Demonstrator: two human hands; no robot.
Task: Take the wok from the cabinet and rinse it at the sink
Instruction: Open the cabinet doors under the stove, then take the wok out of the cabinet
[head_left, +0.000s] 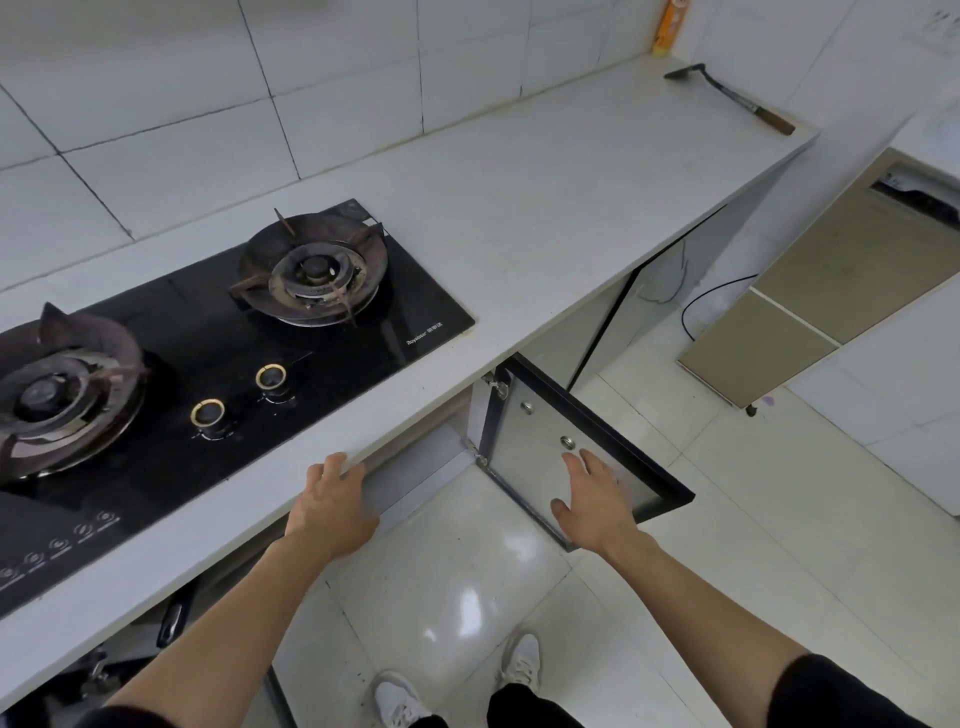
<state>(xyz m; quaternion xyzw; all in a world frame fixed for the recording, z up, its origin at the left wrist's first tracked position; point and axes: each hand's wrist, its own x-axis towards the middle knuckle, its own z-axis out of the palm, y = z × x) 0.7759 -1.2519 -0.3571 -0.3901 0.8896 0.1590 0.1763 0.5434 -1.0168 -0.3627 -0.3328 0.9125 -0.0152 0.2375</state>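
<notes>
The cabinet door (566, 457) is swung open to the right of the opening. The right hand (597, 499) is laid against the door's inner face, fingers straight and released, nothing grasped. The left hand (332, 499) is hooked over the countertop (519, 234) edge, fingers curled onto it.

The wok is not plainly seen. A dark handle (174, 621) is noted under the counter at lower left, possibly the wok's; it cannot be confirmed in the shadow. If so, it lies left of and below both hands, long axis running up and out toward the person, and the left hand is the nearer.

Counts: two hands, one open door, two burners (311, 270) on one stove, two knobs (270, 378), one spatula (737, 98), one bottle (670, 26).
</notes>
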